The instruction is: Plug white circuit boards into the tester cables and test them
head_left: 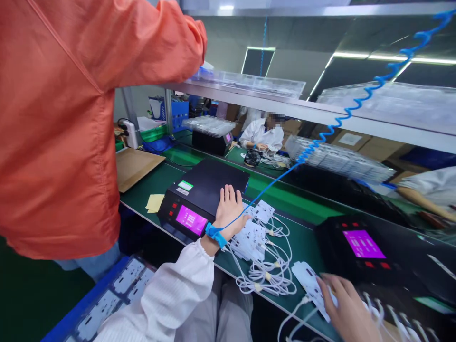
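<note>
My left hand (229,210) lies flat, fingers together, on the right edge of a black box (204,190) with a magenta screen. A blue wrist strap (215,233) with a coiled blue cord (359,102) is around that wrist. My right hand (347,306) rests palm down on a white flat part (309,281) near the table's front edge. More white flat parts (253,233) and a tangle of white cables (267,273) lie between my hands.
A person in an orange jacket (60,118) stands close at the left, reaching onto the shelf (270,102) above. A second black box with a magenta screen (361,244) stands at the right. Co-workers sit across the green table (285,199). Clear trays are stacked on the shelf.
</note>
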Motion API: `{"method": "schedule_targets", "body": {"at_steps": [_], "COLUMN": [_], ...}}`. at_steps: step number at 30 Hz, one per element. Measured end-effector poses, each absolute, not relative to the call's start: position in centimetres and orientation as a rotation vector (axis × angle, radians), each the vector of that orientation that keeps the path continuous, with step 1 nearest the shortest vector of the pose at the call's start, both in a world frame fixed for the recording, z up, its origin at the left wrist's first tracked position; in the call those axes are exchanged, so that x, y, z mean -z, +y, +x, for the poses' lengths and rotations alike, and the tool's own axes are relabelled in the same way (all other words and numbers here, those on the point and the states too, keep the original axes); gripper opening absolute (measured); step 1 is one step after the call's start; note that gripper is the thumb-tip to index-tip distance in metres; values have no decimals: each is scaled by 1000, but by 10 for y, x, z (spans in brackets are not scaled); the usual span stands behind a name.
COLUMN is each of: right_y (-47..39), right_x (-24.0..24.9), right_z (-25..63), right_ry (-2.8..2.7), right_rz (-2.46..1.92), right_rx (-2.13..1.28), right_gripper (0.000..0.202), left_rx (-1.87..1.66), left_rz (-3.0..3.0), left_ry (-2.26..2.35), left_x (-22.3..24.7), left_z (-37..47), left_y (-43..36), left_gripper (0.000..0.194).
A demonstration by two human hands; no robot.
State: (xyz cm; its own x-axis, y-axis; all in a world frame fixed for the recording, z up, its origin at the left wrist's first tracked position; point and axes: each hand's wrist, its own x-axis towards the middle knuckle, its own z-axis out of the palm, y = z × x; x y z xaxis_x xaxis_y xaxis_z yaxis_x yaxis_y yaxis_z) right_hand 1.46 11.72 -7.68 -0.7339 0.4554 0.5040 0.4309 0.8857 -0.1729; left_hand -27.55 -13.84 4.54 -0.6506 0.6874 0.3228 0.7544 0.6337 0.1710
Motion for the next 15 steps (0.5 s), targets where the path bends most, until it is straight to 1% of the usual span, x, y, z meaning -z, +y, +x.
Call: {"method": "schedule_targets", "body": {"at_steps": [2,5,8,12,15], "right_y": [126,122,105,92,94], "right_x": [71,54,34,23,25], "right_z": [-14,-48,-68,-76,-76], "right_ry": [-2591,-2766,-2930,-2927,-2820], "right_rz": [-807,-1138,-1376,-1512,-1622], "right_rx": [107,282,241,168,192], "right_gripper": [42,33,30,23,31], "left_rx": [456,451,412,425,375], "left_rz": [-1184,-1185,-1209,-1187,-1178], "left_ry": [-2640,-2657,-2644,-2606,-2562], "left_x": [-45,-46,-47,-47,-46], "left_z": [-277,-279,-278,-276,-280], "left_y": [-138,-138,-140,-143,-141], "left_gripper": [92,92,91,87,87]}}
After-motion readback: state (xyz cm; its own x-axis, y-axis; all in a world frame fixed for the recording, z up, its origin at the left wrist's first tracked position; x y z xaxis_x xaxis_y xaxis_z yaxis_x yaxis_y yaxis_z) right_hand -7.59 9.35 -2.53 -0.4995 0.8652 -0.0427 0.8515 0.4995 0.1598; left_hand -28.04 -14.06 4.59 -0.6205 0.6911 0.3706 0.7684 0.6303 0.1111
